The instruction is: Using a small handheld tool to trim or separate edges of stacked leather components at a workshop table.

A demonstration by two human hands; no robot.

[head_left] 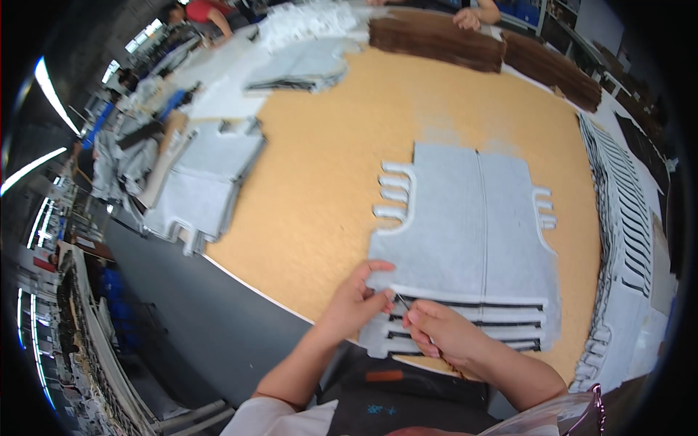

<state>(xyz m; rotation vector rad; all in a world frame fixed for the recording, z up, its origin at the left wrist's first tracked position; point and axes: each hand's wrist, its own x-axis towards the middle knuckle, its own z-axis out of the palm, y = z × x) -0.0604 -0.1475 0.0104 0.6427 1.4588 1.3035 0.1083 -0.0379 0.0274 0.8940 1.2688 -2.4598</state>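
A light grey fabric panel [447, 243] lies flat before me, with a vertical seam, looped strips along its sides and several dark horizontal slots near its front edge. At the panel's left edge, beside the end of the top slot, my left hand [358, 298] grips the fabric between thumb and fingers. My right hand [443, 330] is closed around a small thin metal tool [401, 299]. Its slim tip points at the slot's left end, close to my left thumb. Most of the tool is hidden in the fist, so its exact kind does not show.
Stacked grey panels lie on the tan table [313, 196] at the left [200, 171] and far side [302, 64]. Brown material stacks [436, 40] line the back, near another person's hand [469, 18]. Slotted grey pieces [618, 211] run along the right. Another person bends over the far left.
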